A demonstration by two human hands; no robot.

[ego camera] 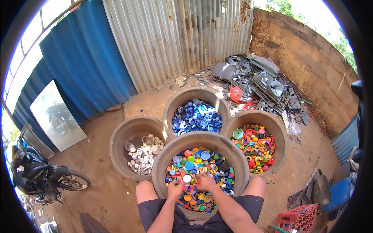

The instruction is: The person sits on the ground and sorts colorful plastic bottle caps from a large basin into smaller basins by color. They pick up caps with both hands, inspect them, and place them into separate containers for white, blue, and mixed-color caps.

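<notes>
Between my knees stands a large round basin [201, 137] of mixed coloured plastic bottle caps [201, 196]. My left hand [175, 190] is over the caps on the left side, its fingertips beside a white cap [187, 178]; whether they grip it is unclear. Bent down into the pile near the middle, my right hand [206, 183] touches the caps, its fingertips partly hidden among them. Three more basins are set around this one: white caps [144, 155] at left, blue caps [201, 118] behind, and red, yellow and green caps [258, 148] at right.
A motorcycle [46, 174] is parked at left, near a leaning glass-like panel [58, 116]. Black plastic scrap [262, 78] is heaped at the back right by a wooden wall [303, 64]. A red plastic crate [297, 218] sits at the lower right. Corrugated metal sheets [180, 38] close off the back.
</notes>
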